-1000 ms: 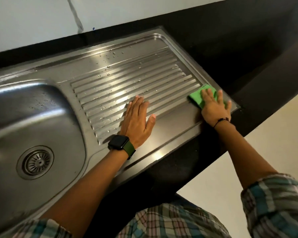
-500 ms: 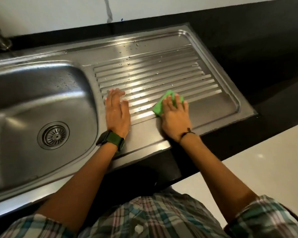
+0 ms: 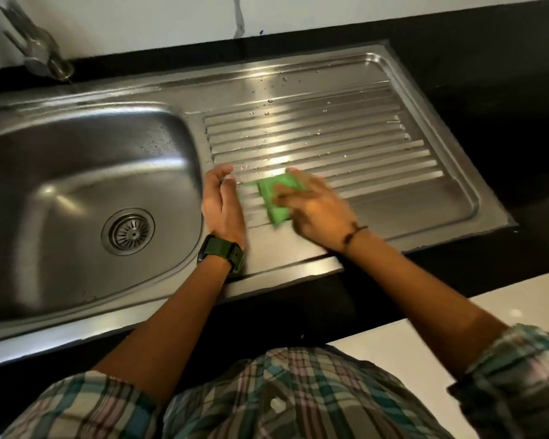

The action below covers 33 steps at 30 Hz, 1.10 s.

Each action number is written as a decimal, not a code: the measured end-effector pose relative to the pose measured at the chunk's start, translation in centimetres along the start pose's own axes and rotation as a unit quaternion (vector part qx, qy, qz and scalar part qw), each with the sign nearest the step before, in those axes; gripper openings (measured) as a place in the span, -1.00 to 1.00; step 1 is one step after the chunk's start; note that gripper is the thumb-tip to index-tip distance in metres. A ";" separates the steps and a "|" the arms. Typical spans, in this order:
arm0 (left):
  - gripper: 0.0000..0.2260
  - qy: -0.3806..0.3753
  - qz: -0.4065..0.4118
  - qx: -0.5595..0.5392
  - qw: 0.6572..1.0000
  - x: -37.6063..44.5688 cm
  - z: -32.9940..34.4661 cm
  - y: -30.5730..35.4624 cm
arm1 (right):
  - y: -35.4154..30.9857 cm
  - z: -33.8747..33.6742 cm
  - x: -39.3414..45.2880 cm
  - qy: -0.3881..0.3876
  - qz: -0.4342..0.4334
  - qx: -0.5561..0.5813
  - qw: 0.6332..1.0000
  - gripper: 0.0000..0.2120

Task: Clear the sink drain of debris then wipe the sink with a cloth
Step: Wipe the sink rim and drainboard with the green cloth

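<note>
A steel sink bowl (image 3: pixel 61 172) fills the left, with a round drain strainer (image 3: pixel 128 231) at its bottom that looks free of debris. To its right lies the ribbed drainboard (image 3: pixel 346 144), dotted with water drops. My right hand (image 3: pixel 314 210), blurred by motion, presses a green cloth (image 3: pixel 274 198) onto the drainboard's near left part. My left hand (image 3: pixel 223 201), wearing a dark green watch, stands on its edge on the strip between bowl and drainboard, fingers together and slightly curled, holding nothing. The cloth lies just right of it.
A metal tap (image 3: pixel 35 49) rises at the back left by the white wall. Black countertop (image 3: pixel 488 74) surrounds the sink on the right and front. White floor (image 3: pixel 457 337) shows at the lower right below the counter edge.
My right hand has swept the green cloth leftward along the drainboard, from its far right corner to beside my left hand. My left hand has turned from flat onto its edge.
</note>
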<state>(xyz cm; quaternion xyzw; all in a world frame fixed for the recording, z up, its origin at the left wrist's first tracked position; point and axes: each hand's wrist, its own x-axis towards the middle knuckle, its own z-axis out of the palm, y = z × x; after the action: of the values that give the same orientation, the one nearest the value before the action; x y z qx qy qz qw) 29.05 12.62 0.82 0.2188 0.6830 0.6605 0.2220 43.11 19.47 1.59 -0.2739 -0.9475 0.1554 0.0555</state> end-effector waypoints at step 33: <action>-0.78 -0.018 -0.080 -0.166 0.983 1.4 -0.8 -0.4 | 0.7 0.1 1.8 0.042 0.049 -0.012 0.998 -0.55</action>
<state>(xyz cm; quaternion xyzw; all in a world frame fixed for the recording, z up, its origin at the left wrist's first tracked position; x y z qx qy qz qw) 27.40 12.77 0.45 0.1359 0.5749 0.7410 0.3195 41.87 20.98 1.33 -0.3268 -0.9316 0.1350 0.0840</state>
